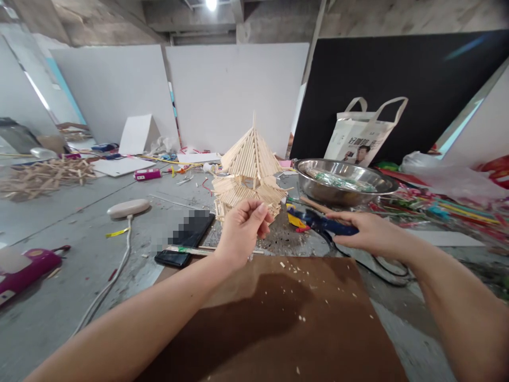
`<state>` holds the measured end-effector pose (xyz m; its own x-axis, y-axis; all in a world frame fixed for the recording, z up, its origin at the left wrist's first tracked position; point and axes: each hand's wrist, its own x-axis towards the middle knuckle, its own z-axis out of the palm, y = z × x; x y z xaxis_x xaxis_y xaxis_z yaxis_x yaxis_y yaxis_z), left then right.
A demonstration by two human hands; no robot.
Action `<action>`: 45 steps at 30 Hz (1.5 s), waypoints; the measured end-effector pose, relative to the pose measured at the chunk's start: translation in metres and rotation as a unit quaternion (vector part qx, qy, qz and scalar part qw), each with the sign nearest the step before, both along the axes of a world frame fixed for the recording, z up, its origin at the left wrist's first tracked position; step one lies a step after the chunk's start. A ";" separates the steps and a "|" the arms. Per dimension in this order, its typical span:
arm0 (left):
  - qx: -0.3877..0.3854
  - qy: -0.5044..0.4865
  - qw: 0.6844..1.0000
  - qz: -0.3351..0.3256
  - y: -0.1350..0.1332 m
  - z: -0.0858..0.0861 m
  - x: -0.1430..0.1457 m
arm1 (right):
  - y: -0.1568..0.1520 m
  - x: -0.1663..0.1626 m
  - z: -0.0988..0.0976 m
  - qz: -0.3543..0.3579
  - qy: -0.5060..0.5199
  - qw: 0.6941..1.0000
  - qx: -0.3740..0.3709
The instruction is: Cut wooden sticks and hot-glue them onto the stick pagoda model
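Note:
My left hand [246, 228] is raised over the near edge of a brown board, fingers pinched together. Whatever the pinch holds, if anything, is too small to make out. Just behind it stands a model pavilion [254, 154] of thin wooden sticks, with a pointed, tiered roof; the hand hides part of its base. To the right, my right hand [363, 228] has its fingers and thumb around a dark blue hand tool [332, 222], blurred, its exact kind unclear. A yellow piece [295, 218] and a black cable [379, 268] lie close to that tool.
Small wood chips dot the brown board [318, 339]. At left are a black phone [194, 233], a white oval device [128, 208] with a cord, and a stick pile [47, 178]. A steel basin [345, 193] and tote bag [358, 138] stand at right.

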<state>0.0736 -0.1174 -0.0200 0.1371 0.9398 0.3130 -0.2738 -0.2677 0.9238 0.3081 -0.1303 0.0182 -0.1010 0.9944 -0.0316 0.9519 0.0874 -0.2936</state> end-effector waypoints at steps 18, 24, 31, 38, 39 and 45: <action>-0.070 -0.067 0.985 -0.142 -0.010 -0.027 0.018 | 0.001 -0.035 -0.034 0.068 0.675 0.734 -0.031; -0.099 -0.088 0.977 -0.165 -0.013 -0.029 0.021 | -0.008 -0.048 -0.034 0.105 0.581 0.807 -0.022; -0.063 -0.051 0.996 -0.048 -0.001 -0.019 0.012 | -0.003 -0.059 -0.046 0.057 0.162 0.953 0.250; -0.061 -0.083 0.991 -0.089 0.000 -0.014 0.007 | -0.002 -0.057 -0.059 0.064 0.044 0.959 0.274; -0.065 -0.090 0.990 -0.092 0.000 -0.014 0.007 | -0.003 -0.057 -0.059 0.064 0.035 0.959 0.273; -0.076 -0.101 0.987 -0.099 0.001 -0.015 0.007 | -0.002 -0.060 -0.060 0.061 0.013 0.964 0.260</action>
